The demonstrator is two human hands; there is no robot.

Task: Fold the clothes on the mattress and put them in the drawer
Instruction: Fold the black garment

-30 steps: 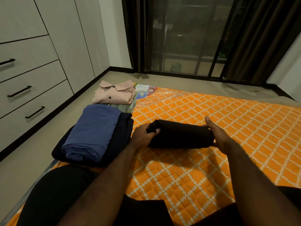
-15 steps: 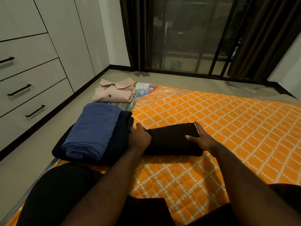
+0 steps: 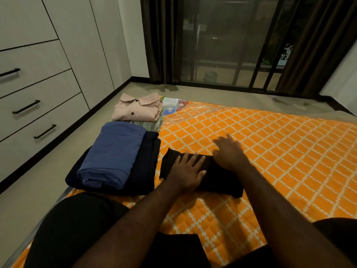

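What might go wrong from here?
The black garment, only pressed flat under the left hand and right hand, may unfold once released. The blue garment and navy garment beneath sit at the mattress edge and could slip off. All drawers are shut, so carrying needs a free hand.

Left hand, right hand, palms down

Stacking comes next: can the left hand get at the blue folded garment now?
Probably yes. The left hand lies flat on the black garment, gripping nothing; the blue garment sits close on its left, uncovered, with nothing between them.
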